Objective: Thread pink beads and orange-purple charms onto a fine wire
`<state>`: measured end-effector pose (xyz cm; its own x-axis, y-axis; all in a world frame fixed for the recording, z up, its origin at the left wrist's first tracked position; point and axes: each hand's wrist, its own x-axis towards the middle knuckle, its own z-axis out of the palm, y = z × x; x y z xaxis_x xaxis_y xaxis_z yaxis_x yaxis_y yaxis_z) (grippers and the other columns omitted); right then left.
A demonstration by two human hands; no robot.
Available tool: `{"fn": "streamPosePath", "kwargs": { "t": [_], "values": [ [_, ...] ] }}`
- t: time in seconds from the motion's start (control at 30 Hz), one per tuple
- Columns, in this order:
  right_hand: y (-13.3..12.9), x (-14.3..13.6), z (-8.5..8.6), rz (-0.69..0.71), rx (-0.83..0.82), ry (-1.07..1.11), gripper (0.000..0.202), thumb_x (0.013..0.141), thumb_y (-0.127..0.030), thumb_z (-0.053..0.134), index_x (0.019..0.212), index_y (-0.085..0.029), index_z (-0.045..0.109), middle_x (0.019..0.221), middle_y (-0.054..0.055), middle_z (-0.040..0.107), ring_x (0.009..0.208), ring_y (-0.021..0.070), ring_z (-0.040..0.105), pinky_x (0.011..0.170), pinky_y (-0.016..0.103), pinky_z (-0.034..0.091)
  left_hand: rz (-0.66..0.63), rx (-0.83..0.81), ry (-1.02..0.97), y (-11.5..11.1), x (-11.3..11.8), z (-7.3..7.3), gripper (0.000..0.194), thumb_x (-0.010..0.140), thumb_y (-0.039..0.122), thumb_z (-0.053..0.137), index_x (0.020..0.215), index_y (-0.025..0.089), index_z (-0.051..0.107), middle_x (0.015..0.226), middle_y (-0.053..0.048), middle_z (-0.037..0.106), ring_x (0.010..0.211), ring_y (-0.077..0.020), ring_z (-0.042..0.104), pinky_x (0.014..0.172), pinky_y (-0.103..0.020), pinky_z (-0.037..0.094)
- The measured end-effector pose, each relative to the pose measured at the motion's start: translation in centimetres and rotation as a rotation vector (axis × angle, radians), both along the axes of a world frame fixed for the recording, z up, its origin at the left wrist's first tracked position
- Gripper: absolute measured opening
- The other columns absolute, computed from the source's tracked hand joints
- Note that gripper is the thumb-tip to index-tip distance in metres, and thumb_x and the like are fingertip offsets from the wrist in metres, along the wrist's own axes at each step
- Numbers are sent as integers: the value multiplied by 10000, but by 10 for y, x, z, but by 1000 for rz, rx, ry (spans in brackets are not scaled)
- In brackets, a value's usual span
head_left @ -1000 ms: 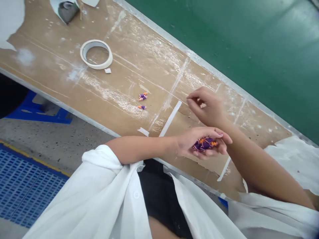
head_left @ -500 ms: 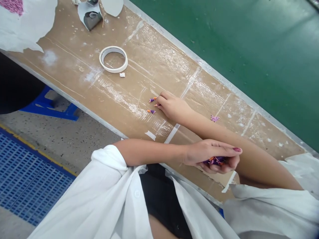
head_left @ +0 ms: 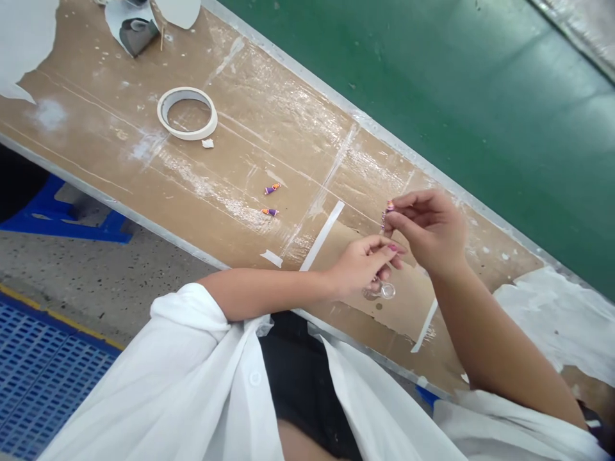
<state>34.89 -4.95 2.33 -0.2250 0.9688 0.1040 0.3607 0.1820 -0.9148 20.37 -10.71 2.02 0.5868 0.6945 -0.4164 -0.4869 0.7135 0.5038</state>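
My right hand pinches a tiny purple-and-orange figurine between thumb and fingertips, above the table. Just left of it, my left hand is curled, palm inward, around a small clear bottle-like piece whose round end sticks out below the fingers. What else lies in that palm is hidden. Two more purple-and-orange figurines, an upper one and a lower one, lie on the brown-covered table to the left. A little heap of purple-pink beads shows partly behind my right fingertips.
A roll of white tape lies left, beside a torn white scrap. A grey-and-white folded piece is at the far left. White sheeting spreads at right. A blue stool stands below the table edge.
My right hand has lifted a figurine from beside the other two and moved right. My left hand has shifted left and turned, now showing the clear piece. The view has swung slightly right.
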Motion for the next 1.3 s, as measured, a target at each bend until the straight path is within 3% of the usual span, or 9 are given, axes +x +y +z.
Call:
{"fn": "streamPosePath", "kwargs": {
  "t": [0.1, 0.27, 0.37, 0.5, 0.7, 0.87, 0.97, 1.1, 1.3],
  "values": [
    [-27, 14, 11, -98, 65, 5, 289, 764, -380, 847, 848, -232, 612, 865, 22, 655, 734, 194, 672, 623, 322, 617, 61, 25, 51, 0, 0, 1, 95, 940, 237, 543, 905, 149, 540, 751, 41, 540, 472, -7, 392, 412, -161, 273],
    [-63, 26, 17, -102, 17, -22, 289, 807, -429, 833, 866, -252, 612, 865, 29, 677, 661, 199, 682, 561, 338, 648, 45, 204, 127, 0, 1, -7, 388, 772, 385, 766, 999, 153, 554, 738, 54, 575, 549, -26, 465, 547, -189, 372],
    [-78, 30, 16, -69, -15, -24, 273, 849, -390, 804, 840, -246, 573, 853, 23, 689, 651, 191, 688, 532, 309, 652, -33, 305, 113, -1, 3, -14, 446, 714, 477, 789, 890, 145, 549, 702, 44, 582, 606, -51, 509, 591, -201, 390],
    [-87, 35, 12, -51, 34, -76, 254, 886, -364, 767, 831, -242, 551, 849, 22, 703, 691, 188, 702, 547, 277, 652, -96, 406, 148, -3, 4, -18, 450, 755, 530, 733, 753, 157, 481, 665, 52, 530, 582, -44, 438, 555, -204, 343],
    [-85, 36, 10, 0, 89, -84, 177, 900, -277, 743, 883, -244, 570, 885, 32, 722, 751, 194, 718, 587, 280, 655, -117, 378, 233, -2, 3, -16, 379, 786, 434, 736, 895, 178, 480, 742, 63, 524, 621, -52, 491, 591, -201, 380],
    [-66, 45, -2, -31, -17, -56, 253, 864, -398, 772, 948, -236, 596, 879, 35, 710, 713, 214, 706, 586, 338, 646, -32, 304, 158, 2, 2, -14, 299, 843, 371, 692, 842, 173, 467, 632, 88, 449, 513, -28, 389, 525, -186, 318],
    [-45, 55, -21, -69, 132, -313, 134, 929, -363, 643, 911, -231, 623, 812, 30, 674, 639, 193, 658, 563, 332, 579, -60, 180, 151, 4, 4, -14, 312, 843, 359, 702, 825, 186, 442, 546, 112, 380, 451, -27, 311, 466, -183, 253],
    [-30, 57, -43, -16, 322, -667, 176, 955, -294, 528, 877, -232, 673, 847, 58, 655, 706, 209, 628, 583, 336, 502, -118, 96, 193, 6, 5, -14, 327, 845, 355, 706, 804, 190, 427, 524, 114, 363, 439, -24, 288, 446, -174, 217],
    [-29, 51, -56, -40, 354, -707, 222, 972, -279, 515, 900, -239, 721, 897, 68, 660, 811, 236, 638, 644, 352, 497, -181, 108, 229, 6, 4, -9, 269, 853, 280, 695, 795, 169, 457, 551, 111, 383, 447, -14, 293, 453, -174, 234]
  ]
}}
